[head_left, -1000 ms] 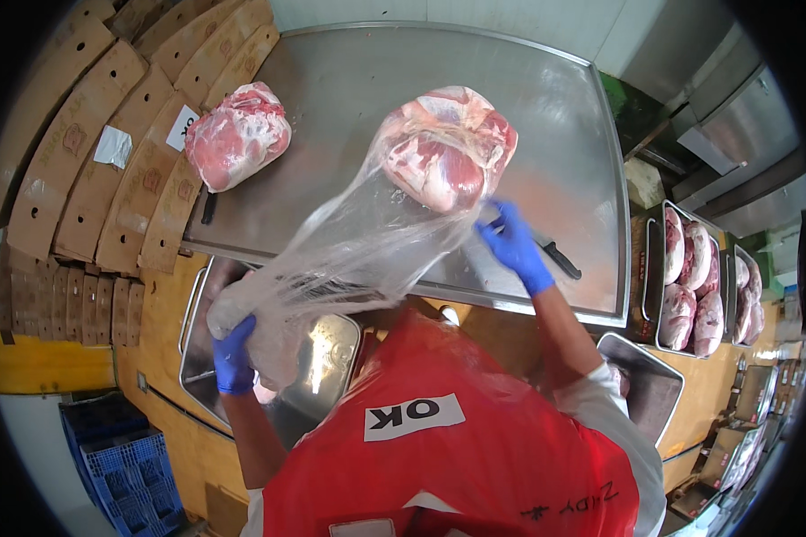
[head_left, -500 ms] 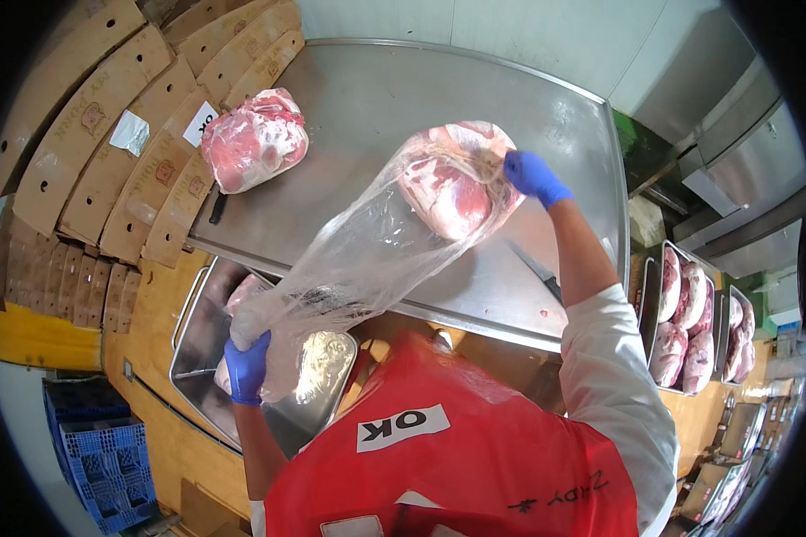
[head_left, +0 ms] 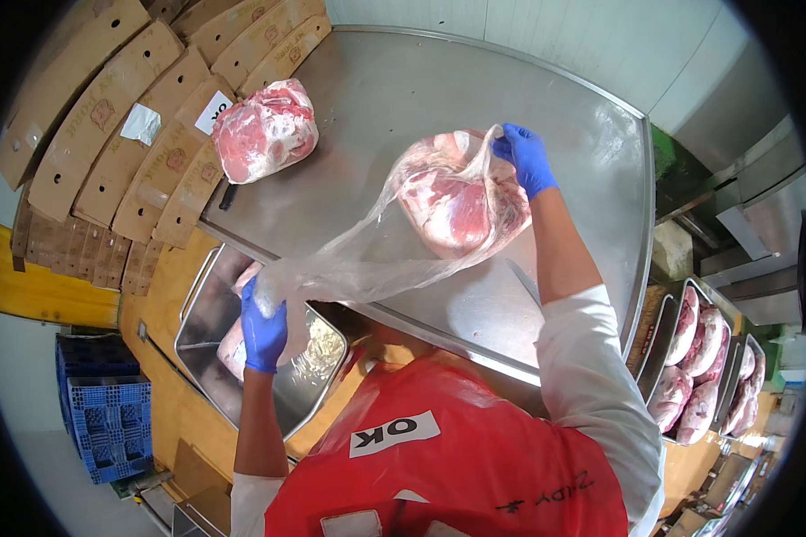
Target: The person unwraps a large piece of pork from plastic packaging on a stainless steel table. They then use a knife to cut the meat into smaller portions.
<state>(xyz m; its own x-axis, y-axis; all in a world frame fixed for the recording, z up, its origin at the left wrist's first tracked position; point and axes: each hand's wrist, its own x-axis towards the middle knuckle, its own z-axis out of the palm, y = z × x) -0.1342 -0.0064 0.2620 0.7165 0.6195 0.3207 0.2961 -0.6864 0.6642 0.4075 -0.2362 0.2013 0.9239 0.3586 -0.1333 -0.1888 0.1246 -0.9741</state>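
A large piece of raw meat (head_left: 452, 210) lies on the steel table (head_left: 376, 98), partly covered by clear plastic film (head_left: 358, 273). My right hand (head_left: 526, 159), in a blue glove, pinches the film's edge above the meat's far right side. Over the metal tub (head_left: 309, 394), my gloved left hand (head_left: 264, 333) grips the bunched other end of the film. Between both hands the film stretches slack across the table's near edge. Another bare piece of meat (head_left: 266, 132) rests at the table's left, with a dark knife handle (head_left: 227, 197) beside it. My right arm partly hides a knife blade (head_left: 522, 279).
Cardboard boxes (head_left: 121, 125) are stacked along the table's left side. Trays of meat cuts (head_left: 694, 367) stand at the right. More meat (head_left: 233, 349) lies in the metal tub below the table's near edge. Blue plastic crates (head_left: 107, 421) sit at lower left.
My right hand has lifted the film's edge up and slightly away from the meat. My left hand has risen a little, still gripping the bunched film. The film between them hangs narrower.
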